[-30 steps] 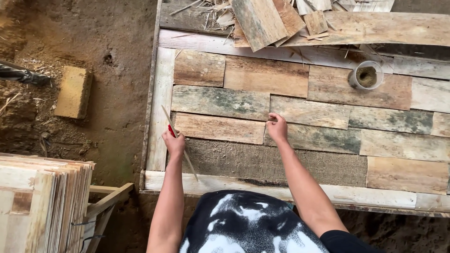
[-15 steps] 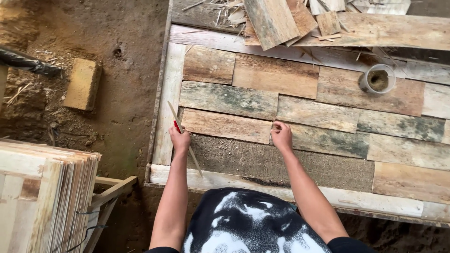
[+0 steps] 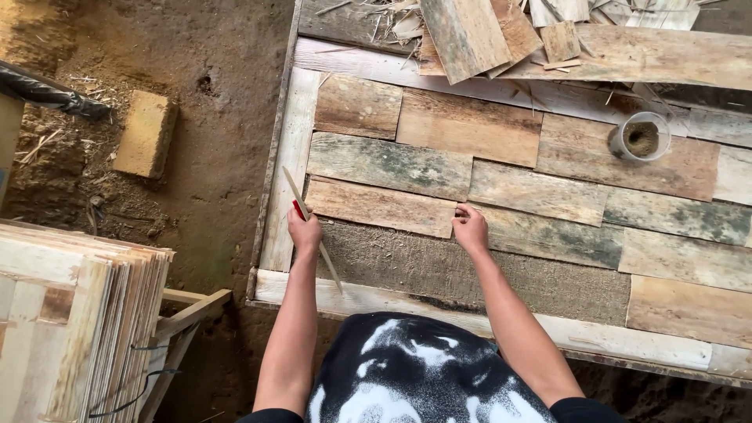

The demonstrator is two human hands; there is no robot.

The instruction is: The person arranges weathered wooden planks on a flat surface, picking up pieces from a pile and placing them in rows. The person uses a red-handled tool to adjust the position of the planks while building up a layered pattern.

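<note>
— What do we have in our hands?

— We grip a thin pale wooden strip (image 3: 312, 229) with a red-handled tool (image 3: 298, 210), the strip slanting across the frame's left edge. Our fingers touch the right end of a weathered brown plank (image 3: 380, 207), lying flat.

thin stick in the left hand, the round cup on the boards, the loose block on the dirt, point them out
thin stick (image 3: 294, 190), head view, upper end above the fist
round cup (image 3: 641, 138), head view, its contents
loose block (image 3: 145, 133), head view, top face
</note>
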